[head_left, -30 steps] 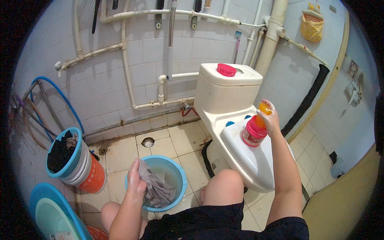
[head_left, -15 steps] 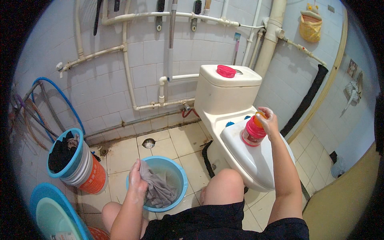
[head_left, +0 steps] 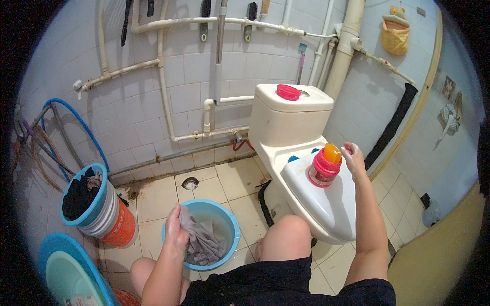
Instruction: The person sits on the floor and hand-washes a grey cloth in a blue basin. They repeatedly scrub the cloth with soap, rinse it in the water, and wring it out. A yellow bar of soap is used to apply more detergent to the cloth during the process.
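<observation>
In my left hand [head_left: 176, 230] is a grey wet cloth [head_left: 203, 239], its folds hanging into a round blue basin [head_left: 234, 224] of cloudy water on the floor. On the closed toilet lid [head_left: 302, 179] stands an open pinkish-red jar [head_left: 323, 171]. An orange-yellow piece [head_left: 332, 153], like a bar of soap, sticks up from its mouth. Just right of it, my right hand [head_left: 353, 158] is raised with loosely curled fingers, apart from the jar and holding nothing. White residue shows on both hands. The red round lid [head_left: 288, 92] lies on the toilet tank.
At the left stands a bucket [head_left: 117, 224] topped by a blue basin [head_left: 104, 186] of dark clothes. Nearer are a larger blue tub and a pale green basin [head_left: 64, 270]. A floor drain [head_left: 190, 183] lies beyond my basin. Pipes [head_left: 163, 97] run along the tiled wall.
My right hand has let go of the orange-yellow piece and moved right, away from the jar. The piece stays upright in the jar. My left hand and the cloth have barely moved.
</observation>
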`<state>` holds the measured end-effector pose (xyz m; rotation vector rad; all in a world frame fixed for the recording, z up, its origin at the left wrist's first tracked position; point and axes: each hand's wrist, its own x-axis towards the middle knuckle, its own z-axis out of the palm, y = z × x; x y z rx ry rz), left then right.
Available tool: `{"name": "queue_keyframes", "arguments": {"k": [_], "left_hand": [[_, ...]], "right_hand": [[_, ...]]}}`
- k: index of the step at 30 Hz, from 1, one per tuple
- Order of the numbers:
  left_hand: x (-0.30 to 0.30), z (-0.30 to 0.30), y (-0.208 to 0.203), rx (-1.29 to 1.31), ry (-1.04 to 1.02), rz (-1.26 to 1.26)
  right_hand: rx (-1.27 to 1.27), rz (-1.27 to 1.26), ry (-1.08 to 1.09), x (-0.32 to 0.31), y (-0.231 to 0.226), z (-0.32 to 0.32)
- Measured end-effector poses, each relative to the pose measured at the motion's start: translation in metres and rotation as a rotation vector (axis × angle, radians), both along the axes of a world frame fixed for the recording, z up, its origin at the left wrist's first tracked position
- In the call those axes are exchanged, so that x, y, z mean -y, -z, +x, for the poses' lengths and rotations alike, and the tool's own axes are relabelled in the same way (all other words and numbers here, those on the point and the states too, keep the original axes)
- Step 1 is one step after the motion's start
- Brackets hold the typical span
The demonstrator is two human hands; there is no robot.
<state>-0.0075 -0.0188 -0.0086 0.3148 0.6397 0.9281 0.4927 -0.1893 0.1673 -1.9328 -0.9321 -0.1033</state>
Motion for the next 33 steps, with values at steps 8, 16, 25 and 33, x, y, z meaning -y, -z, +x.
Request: {"name": "queue_keyframes", "arguments": {"k": [8, 16, 25, 33], "left_hand": [[-0.002, 0.0, 0.005, 0.01, 0.003, 0.014], [-0.006, -0.002, 0.014, 0.008, 0.009, -0.009], [-0.005, -0.001, 0.015, 0.009, 0.02, 0.016], [-0.006, -0.004, 0.018, 0.044, 0.022, 0.017]], "right_hand": [[-0.143, -0.371, 0.042, -0.001, -0.017, -0.004], [-0.18, -0.499, 0.01, -0.003, -0.022, 0.003], [-0.324, -0.573, -0.108, -0.006, -0.029, 0.009], [-0.186, -0.513, -0.091, -0.011, -0.02, 0.002]]}}
